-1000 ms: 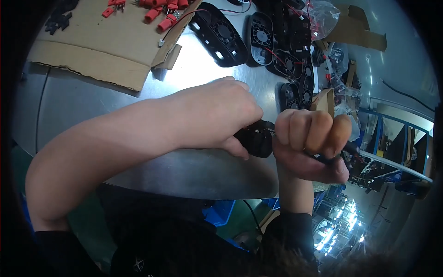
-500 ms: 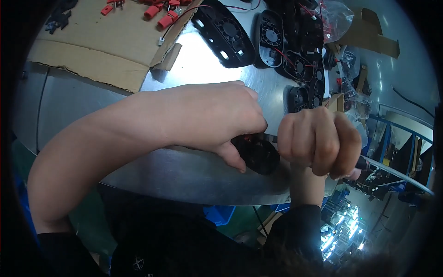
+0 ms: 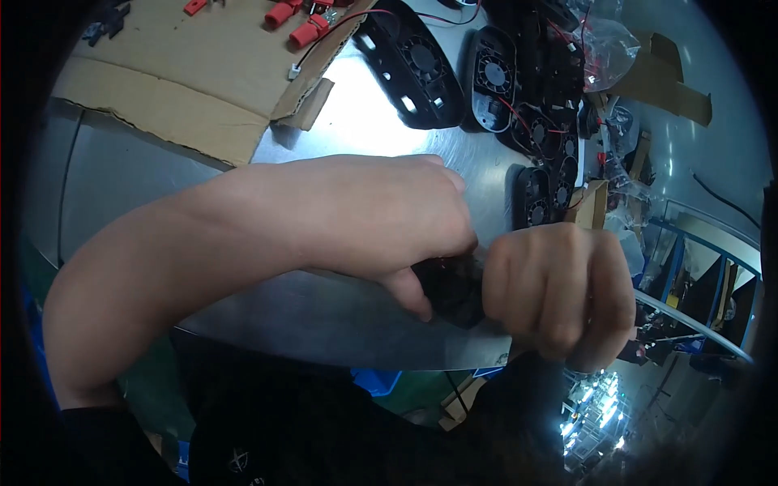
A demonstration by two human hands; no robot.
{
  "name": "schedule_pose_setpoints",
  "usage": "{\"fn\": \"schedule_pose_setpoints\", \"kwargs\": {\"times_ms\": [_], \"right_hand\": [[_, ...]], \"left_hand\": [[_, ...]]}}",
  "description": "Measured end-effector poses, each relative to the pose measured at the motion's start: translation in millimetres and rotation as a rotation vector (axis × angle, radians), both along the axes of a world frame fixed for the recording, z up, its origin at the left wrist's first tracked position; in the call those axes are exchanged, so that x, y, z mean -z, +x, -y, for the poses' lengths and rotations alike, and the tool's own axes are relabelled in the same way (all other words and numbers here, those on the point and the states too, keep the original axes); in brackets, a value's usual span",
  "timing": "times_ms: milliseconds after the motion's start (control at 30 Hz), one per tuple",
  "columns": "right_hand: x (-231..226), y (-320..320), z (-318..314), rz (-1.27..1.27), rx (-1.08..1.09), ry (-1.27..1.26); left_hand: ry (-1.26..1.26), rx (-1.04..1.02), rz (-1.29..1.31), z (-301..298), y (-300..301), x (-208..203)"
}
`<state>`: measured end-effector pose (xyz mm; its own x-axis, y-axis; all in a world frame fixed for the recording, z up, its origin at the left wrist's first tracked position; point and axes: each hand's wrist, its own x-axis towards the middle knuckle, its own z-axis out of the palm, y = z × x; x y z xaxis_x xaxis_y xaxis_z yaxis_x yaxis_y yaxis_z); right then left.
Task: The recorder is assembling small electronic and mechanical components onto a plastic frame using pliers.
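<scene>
My left hand (image 3: 397, 211) reaches across the metal table and is closed on a black plastic part (image 3: 454, 296) near the table's front edge. Its thumb presses the near side; a bit of red shows by the fingers. Most of that part is covered by both hands, so its exact kind is unclear. Right beside it, my right hand (image 3: 559, 287) is clenched in a fist, knuckles up. Whatever the fist holds, if anything, is hidden. Beyond the hands lie a black oval housing with a round fan (image 3: 417, 69) and a smaller fan housing (image 3: 493, 77).
More black fan housings (image 3: 535, 194) with red wires crowd the far right of the table. A cardboard sheet (image 3: 170, 97) at the far left carries red plastic pieces (image 3: 308, 31) and small black parts (image 3: 105, 24). Clear plastic bags (image 3: 608, 53) and a blue-framed rack (image 3: 697, 267) stand at right.
My right fist has dropped lower and nearer me, beside the black part. The left hand keeps its hold. The whole view has shifted slightly.
</scene>
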<state>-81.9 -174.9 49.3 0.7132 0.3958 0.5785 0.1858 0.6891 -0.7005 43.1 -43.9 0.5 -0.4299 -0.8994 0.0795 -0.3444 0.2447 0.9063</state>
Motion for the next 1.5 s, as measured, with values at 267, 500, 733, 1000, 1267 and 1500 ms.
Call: {"fn": "schedule_pose_setpoints", "kwargs": {"times_ms": [267,500,733,1000,1267,1500], "right_hand": [[-36,-63,-30,-0.013,1.026,-0.434],[-3,-76,-58,0.097,1.361,-0.33],[0,-71,-62,0.102,1.354,-0.396],[8,-70,-66,0.209,1.323,-0.416],[6,-73,-64,0.253,1.263,-0.549],[0,-70,-67,0.139,1.345,-0.532]], "left_hand": [[-0.288,-0.255,0.142,-12,-14,5],[-0.335,-0.435,0.233,-17,-31,2],[-0.328,-0.46,0.226,-18,-31,4],[-0.306,-0.442,0.246,-18,-29,0],[-0.28,-0.432,0.273,-16,-29,-2],[-0.23,-0.416,0.272,-16,-32,-4]]}}
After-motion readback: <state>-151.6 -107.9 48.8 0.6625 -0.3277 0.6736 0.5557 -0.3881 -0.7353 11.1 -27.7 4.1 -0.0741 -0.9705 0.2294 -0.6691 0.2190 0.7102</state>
